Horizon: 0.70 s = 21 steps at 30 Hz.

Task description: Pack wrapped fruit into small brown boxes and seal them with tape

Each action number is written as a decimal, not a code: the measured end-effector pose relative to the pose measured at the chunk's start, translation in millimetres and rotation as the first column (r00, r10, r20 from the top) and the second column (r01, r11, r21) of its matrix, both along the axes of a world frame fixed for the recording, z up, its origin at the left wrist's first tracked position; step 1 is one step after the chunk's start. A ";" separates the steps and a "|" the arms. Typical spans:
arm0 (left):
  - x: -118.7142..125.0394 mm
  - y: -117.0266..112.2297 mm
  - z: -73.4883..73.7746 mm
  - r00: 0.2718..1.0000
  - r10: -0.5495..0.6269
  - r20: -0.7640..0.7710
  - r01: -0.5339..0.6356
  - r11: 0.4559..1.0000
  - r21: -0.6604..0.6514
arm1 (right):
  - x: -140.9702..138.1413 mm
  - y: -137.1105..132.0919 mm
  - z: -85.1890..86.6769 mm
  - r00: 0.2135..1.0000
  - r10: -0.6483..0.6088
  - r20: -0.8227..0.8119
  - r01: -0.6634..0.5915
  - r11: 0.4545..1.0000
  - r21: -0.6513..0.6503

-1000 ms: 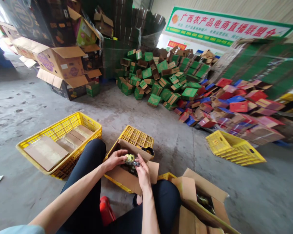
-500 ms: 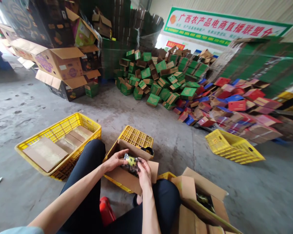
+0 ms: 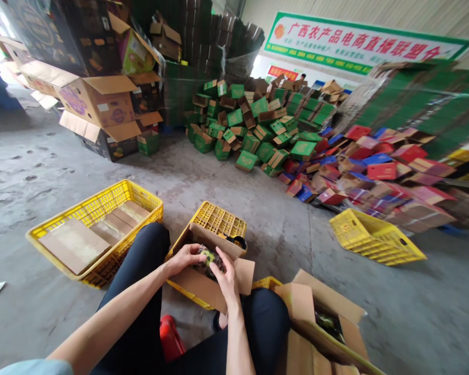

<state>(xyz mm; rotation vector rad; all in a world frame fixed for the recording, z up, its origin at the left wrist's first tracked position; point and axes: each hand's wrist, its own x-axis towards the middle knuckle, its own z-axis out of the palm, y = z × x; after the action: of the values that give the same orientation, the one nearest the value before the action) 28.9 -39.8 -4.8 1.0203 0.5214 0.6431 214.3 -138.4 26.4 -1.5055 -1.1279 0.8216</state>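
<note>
Both hands meet over an open brown cardboard box (image 3: 197, 284) that rests on an upturned yellow crate (image 3: 218, 219) between my knees. My left hand (image 3: 183, 258) and my right hand (image 3: 226, 276) are closed on a small dark packet with a yellow-green spot (image 3: 208, 259), held just inside the box's mouth. A black tape dispenser (image 3: 237, 241) lies on the crate behind the box. The box's inside is mostly hidden by my hands.
A yellow crate (image 3: 140, 194) with flat cardboard sits at my left. Another open box (image 3: 324, 312) stands at my right, a tipped yellow crate (image 3: 375, 239) beyond it. Heaps of green (image 3: 257, 125) and red-blue small boxes (image 3: 375, 166) cover the far floor. Large cartons (image 3: 97, 99) stack at left.
The packet has gone down a little into the box's mouth, and my right hand's fingers have shifted over its top. My left hand stays at the box's left edge.
</note>
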 end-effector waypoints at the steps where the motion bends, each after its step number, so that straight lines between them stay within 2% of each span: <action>1: 0.1 0.0 -1.2 1.000 0.007 -0.015 -0.007 1.000 0.001 | -0.5 0.2 -1.0 0.997 0.018 0.076 -0.018 1.000 -0.003; 4: 1.4 0.9 -7.1 0.996 0.082 -0.046 -0.085 0.994 -0.067 | 0.3 2.2 -7.2 0.985 0.007 0.174 -0.003 1.000 -0.019; 6: 2.1 3.3 -11.4 0.985 0.161 -0.065 -0.168 0.978 -0.127 | 4.3 3.9 -13.4 0.961 -0.082 0.262 0.089 0.996 -0.012; 8: 2.0 6.9 -14.8 0.968 0.231 -0.099 -0.244 0.957 -0.158 | 9.8 5.1 -20.6 0.893 -0.173 0.415 0.194 0.981 -0.009; 10: 1.2 10.5 -16.9 0.949 0.282 -0.142 -0.303 0.939 -0.164 | 13.9 5.2 -28.9 0.818 -0.197 0.540 0.254 0.967 -0.031; 12: 0.3 12.9 -17.6 0.935 0.306 -0.178 -0.335 0.928 -0.162 | 14.6 4.1 -38.0 0.785 -0.165 0.597 0.268 0.960 -0.086; 16: -0.6 13.9 -17.6 0.935 0.293 -0.200 -0.327 0.931 -0.164 | 8.4 -1.2 -52.7 0.750 -0.092 0.655 0.274 0.944 -0.181; 21: -0.9 14.7 -20.0 0.932 0.304 -0.197 -0.337 0.928 -0.162 | 2.2 -3.8 -50.0 0.725 -0.031 0.688 0.225 0.955 -0.195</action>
<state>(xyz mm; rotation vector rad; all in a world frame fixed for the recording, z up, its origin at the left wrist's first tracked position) 28.0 -25.1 -24.7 0.8138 0.8970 0.7829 216.4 -142.2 -23.6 -2.1927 -1.4504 0.3079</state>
